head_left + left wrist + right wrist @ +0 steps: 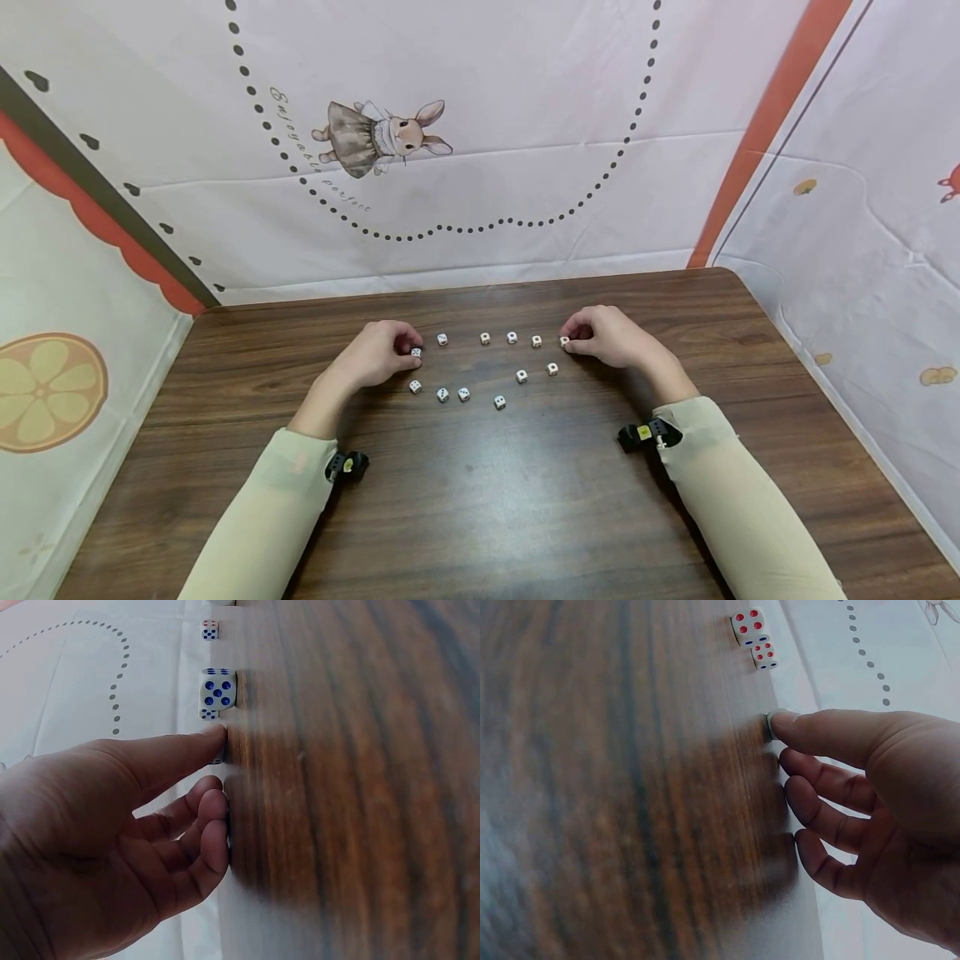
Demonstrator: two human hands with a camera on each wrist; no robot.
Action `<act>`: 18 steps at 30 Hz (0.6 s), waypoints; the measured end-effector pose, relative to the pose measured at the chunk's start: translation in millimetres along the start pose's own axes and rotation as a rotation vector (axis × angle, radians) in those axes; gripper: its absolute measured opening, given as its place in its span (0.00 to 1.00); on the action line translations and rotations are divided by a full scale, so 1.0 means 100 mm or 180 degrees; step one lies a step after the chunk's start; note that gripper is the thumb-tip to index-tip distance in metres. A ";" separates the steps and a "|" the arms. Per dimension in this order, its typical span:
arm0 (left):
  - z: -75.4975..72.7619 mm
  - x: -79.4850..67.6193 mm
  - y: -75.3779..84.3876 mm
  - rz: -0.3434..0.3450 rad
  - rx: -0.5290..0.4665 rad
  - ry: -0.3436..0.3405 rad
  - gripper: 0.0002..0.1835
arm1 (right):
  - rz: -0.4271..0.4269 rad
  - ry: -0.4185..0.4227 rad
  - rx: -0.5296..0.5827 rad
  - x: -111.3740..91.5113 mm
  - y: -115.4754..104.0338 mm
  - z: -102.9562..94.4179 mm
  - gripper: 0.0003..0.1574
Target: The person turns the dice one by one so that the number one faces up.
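Observation:
On the left, my left hand (378, 354) has thumb and fingers around a white die (416, 353), pinching it at the tabletop. The left wrist view shows that die mostly hidden behind the thumb (176, 756). To the right, my right hand (609, 337) pinches another white die (565, 342) between thumb and fingers. Only a sliver of this die (770, 726) shows past the thumb in the right wrist view. Beside the left hand lie a die (442, 340) and, nearer the body, another die (416, 387). A die (536, 342) sits just left of the right hand.
Several more white dice are spread between the hands, among them a die (485, 338) at the back and a die (500, 402) nearest the front. All lie on the dark wooden table (480, 517). A printed cloth (525, 167) hangs behind and along both sides.

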State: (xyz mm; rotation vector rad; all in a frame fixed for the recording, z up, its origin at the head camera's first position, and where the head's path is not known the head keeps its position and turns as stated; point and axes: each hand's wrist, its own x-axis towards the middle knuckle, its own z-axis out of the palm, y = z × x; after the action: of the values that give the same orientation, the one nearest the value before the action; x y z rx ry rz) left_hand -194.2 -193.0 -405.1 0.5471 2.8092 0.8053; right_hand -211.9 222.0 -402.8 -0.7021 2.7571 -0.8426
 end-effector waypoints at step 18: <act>0.00 0.00 0.00 0.0052 -0.0025 0.0040 0.06 | 0.0004 0.0008 0.0013 0.00 0.00 0.00 0.05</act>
State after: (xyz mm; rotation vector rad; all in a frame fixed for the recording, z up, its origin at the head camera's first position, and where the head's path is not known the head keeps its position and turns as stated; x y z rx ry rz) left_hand -193.7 -192.9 -404.6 0.5664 2.8155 0.8252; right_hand -212.2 221.7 -402.9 -0.6989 2.7570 -0.8492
